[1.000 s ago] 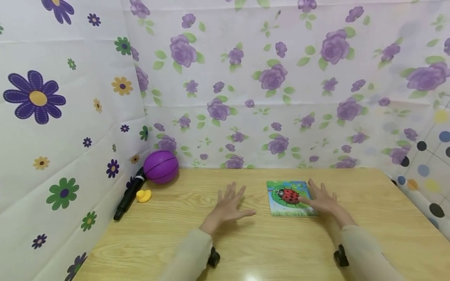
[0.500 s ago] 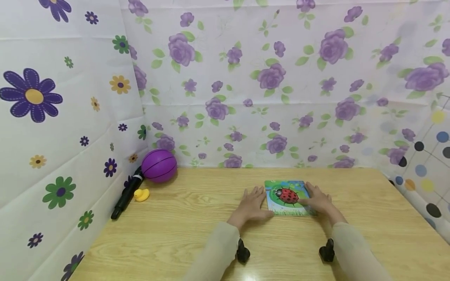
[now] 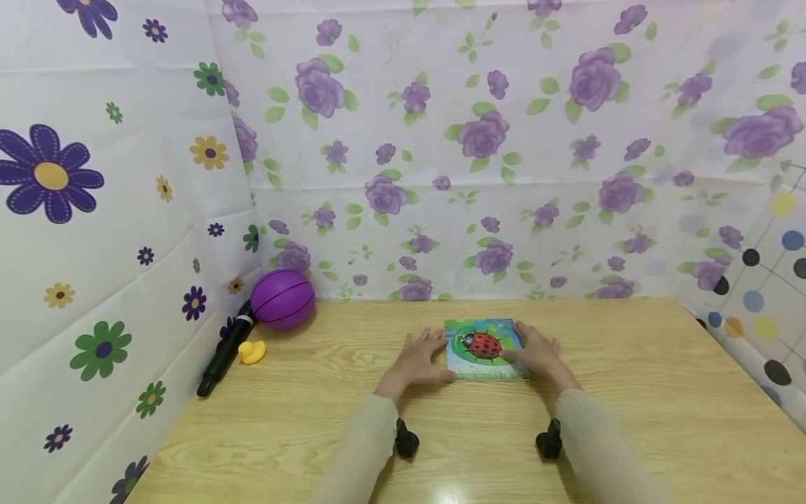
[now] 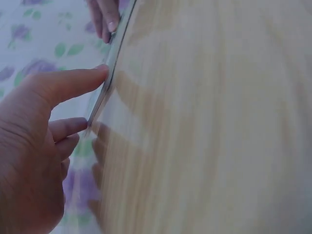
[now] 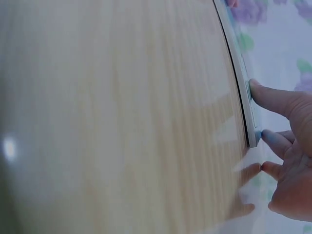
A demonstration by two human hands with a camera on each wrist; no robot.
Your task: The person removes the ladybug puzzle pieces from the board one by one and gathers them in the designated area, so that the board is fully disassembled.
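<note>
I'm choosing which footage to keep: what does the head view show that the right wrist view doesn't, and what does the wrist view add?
Only the head view shows the ball, the duck, the black rod, the ladybug picture and the whole left hand.

Only the right wrist view shows the board edge-on from close up, with reflections of the right hand in the table.

Both share the board, the right hand, the table and the flowered backdrop.
</note>
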